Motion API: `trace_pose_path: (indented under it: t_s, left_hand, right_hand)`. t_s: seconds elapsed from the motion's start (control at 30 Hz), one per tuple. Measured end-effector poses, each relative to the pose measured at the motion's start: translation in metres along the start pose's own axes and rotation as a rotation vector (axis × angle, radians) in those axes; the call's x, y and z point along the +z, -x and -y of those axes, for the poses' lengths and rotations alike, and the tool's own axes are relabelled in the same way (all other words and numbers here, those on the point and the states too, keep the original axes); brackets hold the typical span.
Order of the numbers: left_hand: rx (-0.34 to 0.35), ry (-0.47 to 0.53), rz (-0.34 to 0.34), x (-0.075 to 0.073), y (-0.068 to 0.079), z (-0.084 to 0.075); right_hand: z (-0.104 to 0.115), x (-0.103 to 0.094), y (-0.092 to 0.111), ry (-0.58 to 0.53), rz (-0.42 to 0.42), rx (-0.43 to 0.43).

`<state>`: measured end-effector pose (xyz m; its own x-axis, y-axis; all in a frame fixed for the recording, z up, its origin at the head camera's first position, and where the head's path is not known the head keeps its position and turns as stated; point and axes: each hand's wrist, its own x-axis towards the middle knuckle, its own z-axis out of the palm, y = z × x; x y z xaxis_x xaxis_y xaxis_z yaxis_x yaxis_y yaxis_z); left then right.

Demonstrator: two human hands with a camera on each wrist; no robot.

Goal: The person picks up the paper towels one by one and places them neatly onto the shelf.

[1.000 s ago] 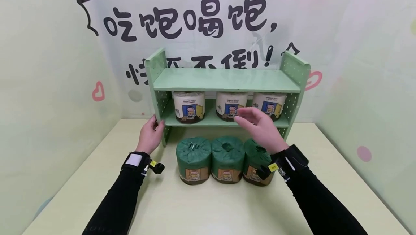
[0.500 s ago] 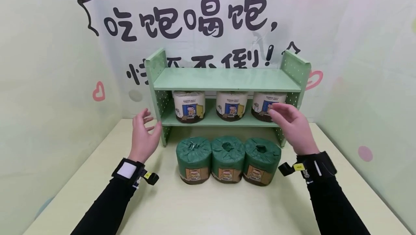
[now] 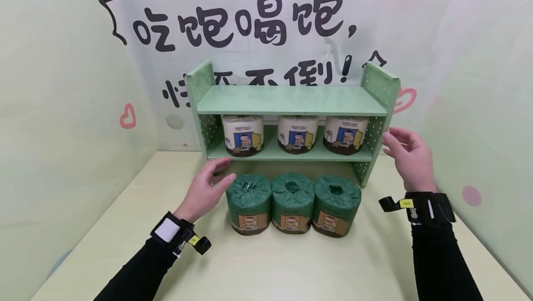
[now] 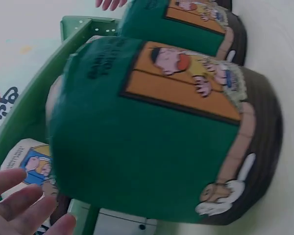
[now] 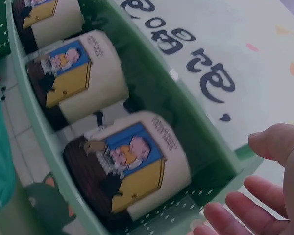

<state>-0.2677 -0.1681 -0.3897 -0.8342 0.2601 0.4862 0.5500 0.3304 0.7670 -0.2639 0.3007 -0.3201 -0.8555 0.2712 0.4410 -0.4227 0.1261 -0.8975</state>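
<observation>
Three green-wrapped toilet paper rolls stand side by side on the table: a left roll [image 3: 249, 205], a middle roll [image 3: 293, 204] and a right roll [image 3: 336, 206]. Beside the left roll hovers my left hand [image 3: 205, 191], thumb and fingers spread and holding nothing; the left wrist view has that green roll [image 4: 152, 137] large before the fingers [image 4: 24, 210]. My right hand [image 3: 413, 161] is just outside the right side panel of the green shelf [image 3: 291, 99], fingers loosely bent around nothing. In the right wrist view, the hand [image 5: 269, 191] is close to the shelf's end; contact cannot be told.
On the shelf's lower board sit three white-wrapped toilet paper rolls, at left [image 3: 243, 135], middle [image 3: 297, 134] and right [image 3: 346, 134]. The pale table [image 3: 283, 268] reaches forward to my sleeves. Printed walls [image 3: 266, 19] close the space behind and at both sides.
My left hand has left the shelf's left side panel and moved right, toward the left green roll. My right hand has gone from before the white rolls to beyond the shelf's right side.
</observation>
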Motion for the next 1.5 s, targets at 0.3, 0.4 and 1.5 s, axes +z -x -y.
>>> trace_pose_path:
  t_s: [0.3,0.4,1.5]
  left_hand:
    - [-0.075,0.059,0.119,0.018,0.009,0.014]
    - [-0.085,0.115,0.159,0.021,0.011,0.017]
    - [-0.142,0.175,0.341,0.020,0.015,0.011]
  right_hand:
    - [-0.037,-0.001,-0.012,0.301,-0.025,0.166]
    - [-0.049,-0.002,-0.016,0.326,0.045,0.170]
    - [-0.091,0.003,-0.019,0.521,0.100,0.120]
